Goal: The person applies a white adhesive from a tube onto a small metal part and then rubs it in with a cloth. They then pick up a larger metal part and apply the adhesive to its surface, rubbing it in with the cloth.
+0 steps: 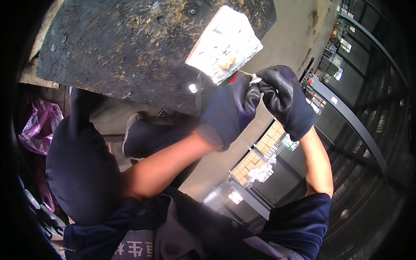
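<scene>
A small, whitish, soft-looking scrap (255, 79) with a thin pale strand sits at the meeting fingertips of both gloved hands. The right hand (284, 93), in a glossy, wrinkled black-coated glove with a navy knitted cuff, pinches it; the matching left hand (243, 99) has its fingers curled against it, though whether they grip too I cannot tell. The strand reaches toward an angular white slab (227, 39), smeared and brownish along one edge, bearing a tan, rounded lump (227, 63). The slab rests on a dark, scuffed, rust-flecked work surface (125, 52). White printed characters cross the grey chest panel (135, 243) of the navy clothing. At far left hangs a crumpled, translucent purple plastic bag (42, 125), contents unclear. Farther off, tan boxes (248, 167) stand stacked in rows.
</scene>
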{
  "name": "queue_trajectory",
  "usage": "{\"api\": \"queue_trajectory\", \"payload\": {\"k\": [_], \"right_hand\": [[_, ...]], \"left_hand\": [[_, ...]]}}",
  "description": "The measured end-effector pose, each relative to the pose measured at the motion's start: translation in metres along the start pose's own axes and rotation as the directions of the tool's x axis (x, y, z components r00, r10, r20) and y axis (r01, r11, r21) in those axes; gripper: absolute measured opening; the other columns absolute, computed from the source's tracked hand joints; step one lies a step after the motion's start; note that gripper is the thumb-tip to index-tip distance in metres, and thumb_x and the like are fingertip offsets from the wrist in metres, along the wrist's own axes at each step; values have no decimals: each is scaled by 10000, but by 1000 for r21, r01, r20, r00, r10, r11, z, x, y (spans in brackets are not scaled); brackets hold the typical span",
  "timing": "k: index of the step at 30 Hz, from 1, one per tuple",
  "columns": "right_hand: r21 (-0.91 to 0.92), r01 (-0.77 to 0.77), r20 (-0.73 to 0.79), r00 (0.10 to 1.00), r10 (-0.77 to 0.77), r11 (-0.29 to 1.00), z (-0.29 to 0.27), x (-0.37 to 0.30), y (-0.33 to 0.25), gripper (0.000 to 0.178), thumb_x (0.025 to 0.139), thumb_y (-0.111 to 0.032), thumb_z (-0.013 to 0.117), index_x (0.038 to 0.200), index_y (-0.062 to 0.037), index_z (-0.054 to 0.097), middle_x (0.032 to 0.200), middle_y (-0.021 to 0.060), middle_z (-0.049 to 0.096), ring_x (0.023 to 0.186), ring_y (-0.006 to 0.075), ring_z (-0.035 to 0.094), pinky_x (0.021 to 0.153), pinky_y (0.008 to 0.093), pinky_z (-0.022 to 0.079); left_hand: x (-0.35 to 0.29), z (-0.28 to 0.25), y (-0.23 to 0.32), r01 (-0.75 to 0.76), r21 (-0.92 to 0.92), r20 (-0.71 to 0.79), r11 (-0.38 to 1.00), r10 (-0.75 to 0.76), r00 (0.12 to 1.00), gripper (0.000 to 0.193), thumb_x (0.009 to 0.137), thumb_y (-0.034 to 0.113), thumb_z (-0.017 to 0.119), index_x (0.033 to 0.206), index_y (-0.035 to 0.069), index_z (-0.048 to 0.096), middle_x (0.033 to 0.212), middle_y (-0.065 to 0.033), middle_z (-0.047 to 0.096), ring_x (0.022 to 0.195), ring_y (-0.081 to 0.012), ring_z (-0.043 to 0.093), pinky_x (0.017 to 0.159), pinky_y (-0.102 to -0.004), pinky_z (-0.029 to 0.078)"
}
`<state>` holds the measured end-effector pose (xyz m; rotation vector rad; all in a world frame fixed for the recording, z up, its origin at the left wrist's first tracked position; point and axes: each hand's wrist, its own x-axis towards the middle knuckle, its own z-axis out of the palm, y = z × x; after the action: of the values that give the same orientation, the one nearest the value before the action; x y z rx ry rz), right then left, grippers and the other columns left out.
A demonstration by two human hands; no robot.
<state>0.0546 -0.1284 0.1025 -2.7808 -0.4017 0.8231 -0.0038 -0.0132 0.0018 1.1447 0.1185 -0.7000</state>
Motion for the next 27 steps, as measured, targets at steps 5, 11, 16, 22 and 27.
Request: {"api": "queue_trajectory", "payload": {"k": [5, 11, 16, 22, 27], "right_hand": [[141, -87, 37, 996, 82, 986, 6, -13, 7, 148, 870, -142, 557, 781, -25, 570, 695, 146, 556, 642, 328, 541, 611, 403, 439], [348, -321, 109, 947, 302, 881, 9, -16, -8, 258, 920, -205, 478, 791, -2, 571, 657, 125, 536, 608, 247, 544, 604, 351, 446], [236, -324, 205, 938, 279, 916, -1, -8, -8, 184, 888, -108, 481, 931, 27, 598, 811, 174, 597, 770, 320, 589, 721, 362, 466], [63, -129, 214, 970, 113, 990, -13, -1, -2, 185, 790, -21, 545, 964, 16, 596, 828, 206, 581, 790, 381, 564, 713, 412, 456], [-54, 62, 160, 986, -53, 997, -10, 5, -6, 191, 745, -38, 691, 867, -60, 545, 689, 97, 591, 595, 281, 587, 541, 389, 467]], "left_hand": [[-4, -5, 5, -136, -46, 17, 990, 137, 990, 211, 916, 194, 504, 841, 14, 586, 668, -227, 592, 621, -389, 603, 586, -444, 462], [-7, -2, 8, -137, -84, -24, 987, 136, 990, 218, 913, 174, 502, 816, -6, 580, 658, -239, 578, 597, -389, 583, 569, -445, 452], [-1, -4, 6, -137, 9, -1, 991, 137, 991, 208, 903, 179, 519, 811, 5, 586, 653, -229, 585, 606, -393, 588, 573, -445, 456], [3, -7, 2, -139, 16, 0, 990, 139, 990, 198, 891, 177, 528, 790, 19, 593, 651, -210, 599, 605, -370, 603, 582, -440, 460], [-1, -6, 6, -38, -61, -24, 997, 37, 999, 210, 894, 173, 519, 778, 15, 593, 626, -189, 595, 572, -339, 593, 578, -421, 460]]}}
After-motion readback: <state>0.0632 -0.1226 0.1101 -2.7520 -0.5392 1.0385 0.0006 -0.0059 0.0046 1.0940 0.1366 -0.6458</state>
